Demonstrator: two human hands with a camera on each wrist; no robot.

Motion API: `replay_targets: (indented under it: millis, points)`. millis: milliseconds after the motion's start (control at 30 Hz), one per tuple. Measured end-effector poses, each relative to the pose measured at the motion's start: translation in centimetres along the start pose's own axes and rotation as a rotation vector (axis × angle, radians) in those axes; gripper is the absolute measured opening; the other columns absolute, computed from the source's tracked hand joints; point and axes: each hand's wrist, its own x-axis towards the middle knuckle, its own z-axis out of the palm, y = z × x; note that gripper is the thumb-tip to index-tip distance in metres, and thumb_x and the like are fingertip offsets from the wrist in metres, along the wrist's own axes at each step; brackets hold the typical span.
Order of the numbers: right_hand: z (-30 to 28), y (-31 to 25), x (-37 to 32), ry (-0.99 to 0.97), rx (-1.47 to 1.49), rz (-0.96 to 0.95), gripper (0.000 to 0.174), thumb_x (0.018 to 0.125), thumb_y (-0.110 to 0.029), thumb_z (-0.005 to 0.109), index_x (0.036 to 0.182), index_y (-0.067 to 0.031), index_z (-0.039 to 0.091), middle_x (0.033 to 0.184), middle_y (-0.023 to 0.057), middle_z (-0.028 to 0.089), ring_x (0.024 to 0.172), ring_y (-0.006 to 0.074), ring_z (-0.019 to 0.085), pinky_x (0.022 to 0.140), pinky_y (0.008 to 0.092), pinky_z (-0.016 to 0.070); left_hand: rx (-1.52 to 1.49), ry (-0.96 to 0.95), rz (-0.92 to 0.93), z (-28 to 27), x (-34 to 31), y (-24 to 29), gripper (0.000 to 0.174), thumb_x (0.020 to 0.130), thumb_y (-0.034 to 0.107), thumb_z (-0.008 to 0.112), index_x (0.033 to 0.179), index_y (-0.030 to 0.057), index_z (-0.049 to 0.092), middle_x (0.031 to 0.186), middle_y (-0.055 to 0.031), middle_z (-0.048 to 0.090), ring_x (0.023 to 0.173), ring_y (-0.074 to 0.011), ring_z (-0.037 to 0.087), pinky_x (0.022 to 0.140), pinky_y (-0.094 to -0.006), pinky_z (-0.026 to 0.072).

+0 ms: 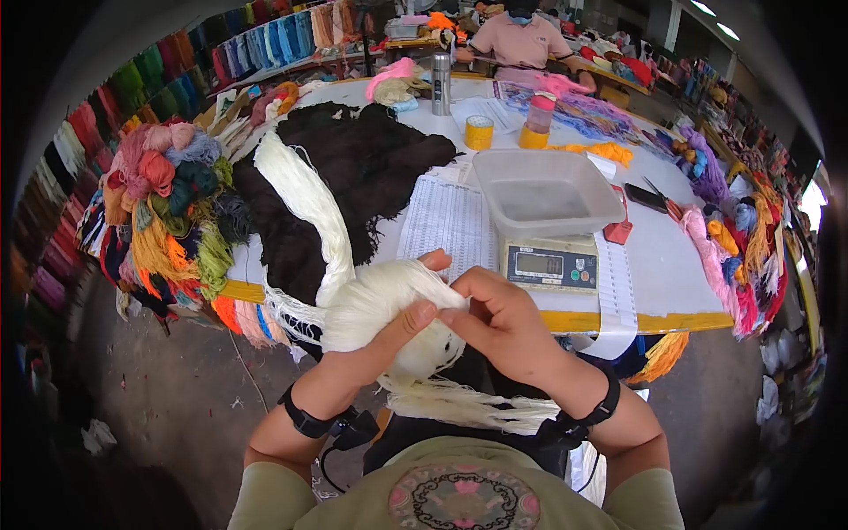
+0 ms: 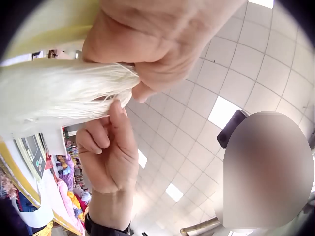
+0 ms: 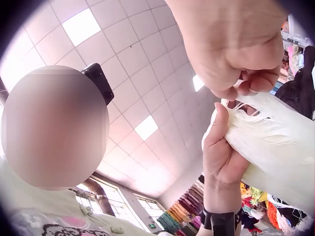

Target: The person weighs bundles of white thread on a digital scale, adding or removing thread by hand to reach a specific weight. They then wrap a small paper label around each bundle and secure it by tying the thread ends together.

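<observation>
A thick white yarn skein is bunched up in front of the person's chest. Its long tail runs back over dark brown yarn on the table, and more white strands hang across the lap. The left hand grips the bundle, thumb on top, with fingers partly hidden behind it. At the skein's right end, the right hand pinches strands between thumb and curled fingers. In the right wrist view, loose threads stretch from the bundle toward the right hand's fingertips.
Beyond the hands stand a digital scale with a grey plastic tub and printed sheets. Dark brown yarn covers the table's left part. Colourful skeins are heaped at the left edge. Scissors lie right. Another person sits opposite.
</observation>
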Motion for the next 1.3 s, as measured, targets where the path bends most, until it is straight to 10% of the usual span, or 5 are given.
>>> replay_targets:
  millis: [233,567,733,967,1300]
  points:
    - [-0.3,-0.1,0.1,-0.066,0.600,0.347,0.006,0.093,-0.007,0.059,0.097,-0.0028,0.056,0.081,-0.0029,0.053,0.067,0.0024,0.044,0.060,0.0188,0.0377,-0.298,0.057,-0.096,0.1,0.0,-1.3,0.039,0.094,0.021,0.061,0.126,0.0005,0.053,0.139,-0.0124,0.047,0.119,-0.0162,0.049,0.103,-0.0318,0.0386]
    - [0.1,1.3,-1.2,0.037,0.085,-0.004,0.009,0.093,-0.010,0.060,0.101,-0.0053,0.059,0.074,-0.0044,0.047,0.064,0.0046,0.042,0.060,0.0189,0.0364,-0.024,0.042,-0.025,1.0,-0.6,-2.6,0.042,0.090,0.011,0.065,0.128,0.0002,0.052,0.130,-0.0093,0.054,0.111,-0.0131,0.052,0.098,-0.0289,0.0402]
    - [-1.2,1.6,-2.3,-0.143,0.982,0.566,0.013,0.094,-0.018,0.061,0.093,-0.0053,0.060,0.073,-0.0043,0.047,0.062,0.0037,0.040,0.056,0.0190,0.0332,-0.160,-0.123,-0.308,-0.7,-1.3,-4.2,0.039,0.081,0.009,0.069,0.117,0.0005,0.059,0.115,-0.0105,0.062,0.102,-0.0139,0.058,0.080,-0.0271,0.0476]
    - [-8.9,2.2,-8.1,-0.132,0.438,0.531,0.020,0.092,-0.023,0.065,0.096,-0.0036,0.063,0.076,-0.0054,0.054,0.063,0.0013,0.041,0.053,0.0188,0.0342,-0.752,0.084,-0.268,-10.1,-7.3,-4.3,0.024,0.092,0.026,0.055,0.088,0.0034,0.060,0.059,-0.0007,0.049,0.049,-0.0095,0.044,0.048,-0.0247,0.0364]
    - [-15.8,11.9,-19.5,0.308,0.025,0.737,0.017,0.094,-0.015,0.058,0.082,-0.0035,0.062,0.068,-0.0047,0.051,0.060,0.0045,0.044,0.052,0.0220,0.0374,-0.783,0.442,-0.091,-23.1,-9.1,4.6,0.032,0.103,0.023,0.038,0.099,-0.0016,0.057,0.060,0.0050,0.039,0.050,-0.0062,0.037,0.048,-0.0231,0.0333]
